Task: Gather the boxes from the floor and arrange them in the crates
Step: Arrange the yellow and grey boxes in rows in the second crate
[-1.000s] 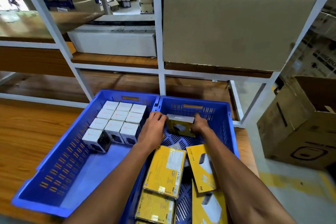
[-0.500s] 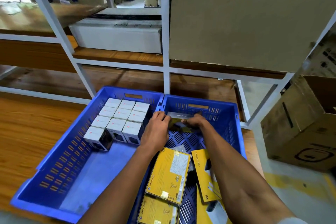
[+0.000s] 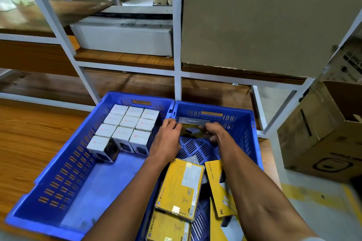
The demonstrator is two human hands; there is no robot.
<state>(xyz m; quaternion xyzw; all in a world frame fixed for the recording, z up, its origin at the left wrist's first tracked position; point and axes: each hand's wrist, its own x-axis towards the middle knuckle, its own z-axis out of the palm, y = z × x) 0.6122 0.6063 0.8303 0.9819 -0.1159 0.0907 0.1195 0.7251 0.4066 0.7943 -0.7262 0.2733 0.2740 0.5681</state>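
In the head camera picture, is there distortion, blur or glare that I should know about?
Head view: the wide lens bends the white shelf posts outward; the edges are soft, notably the near corner of the left blue crate; the upper left corner is overexposed by daylight; both hands and the box they hold at the far wall of the right blue crate stay fairly sharp.

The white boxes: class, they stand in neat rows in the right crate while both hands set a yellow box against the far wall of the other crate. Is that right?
Not quite. The head view shows the white boxes in the left crate. The left hand and right hand set the yellow box against the far wall of the right crate.
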